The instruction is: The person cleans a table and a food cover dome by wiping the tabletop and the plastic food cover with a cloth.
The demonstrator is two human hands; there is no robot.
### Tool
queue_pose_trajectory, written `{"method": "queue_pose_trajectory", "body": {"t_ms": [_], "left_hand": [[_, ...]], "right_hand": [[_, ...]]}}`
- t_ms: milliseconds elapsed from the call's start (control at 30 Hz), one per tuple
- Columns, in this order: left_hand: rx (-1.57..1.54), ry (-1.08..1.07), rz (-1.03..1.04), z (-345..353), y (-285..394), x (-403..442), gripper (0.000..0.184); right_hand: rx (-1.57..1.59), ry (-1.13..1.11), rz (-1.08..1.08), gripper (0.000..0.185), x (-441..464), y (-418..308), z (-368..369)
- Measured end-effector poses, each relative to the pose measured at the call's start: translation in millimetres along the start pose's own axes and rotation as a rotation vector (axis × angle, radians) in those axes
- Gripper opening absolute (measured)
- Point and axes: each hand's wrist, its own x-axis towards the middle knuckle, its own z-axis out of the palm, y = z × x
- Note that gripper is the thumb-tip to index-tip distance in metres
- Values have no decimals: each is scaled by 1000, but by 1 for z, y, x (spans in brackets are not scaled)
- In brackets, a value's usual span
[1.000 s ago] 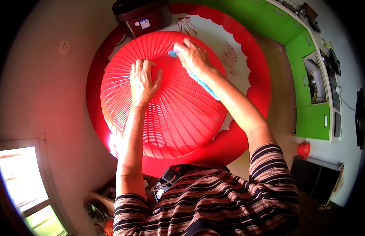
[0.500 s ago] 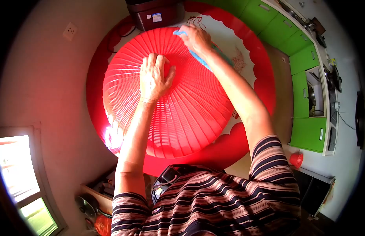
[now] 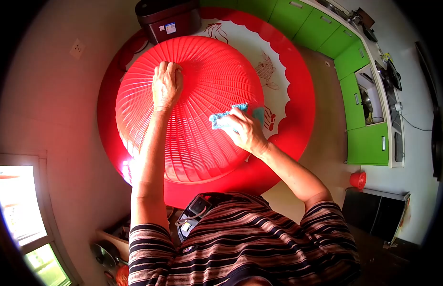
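A large red domed food cover [image 3: 212, 62] with a ribbed mesh pattern sits on a round red and white table [image 3: 300, 95]. At the top of the dome, my left hand [image 3: 167, 86] has its fingers curled in against the cover, where the ribs come together; whatever lies under the fingers is hidden. My right hand [image 3: 246, 129] grips a crumpled blue cloth [image 3: 222, 119] and presses it against the right side of the cover. Part of the cloth shows on either side of that hand.
A dark appliance [image 3: 168, 21] with labels stands at the table's far edge, behind the cover. Green cabinets [image 3: 367, 145] with a counter run along the right. A red bucket [image 3: 358, 179] is near a black cabinet [image 3: 374, 212]. The window [image 3: 21, 205] is at lower left.
My right hand has brought the blue cloth from the cover's far edge down to its near right side. The left hand's fingers have curled in. The whole view has shifted slightly.
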Motion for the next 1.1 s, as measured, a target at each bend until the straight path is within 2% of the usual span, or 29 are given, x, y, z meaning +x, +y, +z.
{"method": "queue_pose_trajectory", "body": {"t_ms": [133, 233, 300, 433, 567, 700, 767, 833, 900, 967, 1100], "left_hand": [[33, -19, 4, -2, -1, 1, 9], [24, -3, 20, 0, -2, 0, 8], [15, 17, 32, -1, -2, 1, 7], [0, -12, -19, -3, 4, 1, 8], [9, 3, -17, -2, 2, 1, 7], [-6, 27, 8, -1, 0, 2, 6], [-17, 12, -4, -2, 2, 2, 6], [-9, 20, 1, -2, 2, 3, 8], [-25, 39, 0, 0, 0, 1, 8], [-35, 46, 9, 2, -2, 0, 10], [-59, 53, -34, 3, -2, -1, 18]], "right_hand": [[-195, -34, -47, 12, 18, 8, 4], [-212, -120, 106, 11, 72, 29, 13], [-154, -22, 89, 12, 109, 54, 31], [-305, -94, 173, 18, 174, 77, 45], [-383, 51, 157, 16, 223, 110, 67], [-325, 46, 236, 17, 260, 139, 80], [-377, 119, 301, 18, 262, 141, 86], [-390, 147, 276, 19, 249, 124, 83], [-258, 43, 230, 18, 221, 98, 75], [-216, 38, 164, 18, 192, 76, 63], [-73, -10, 195, 13, 136, 32, 46]]}}
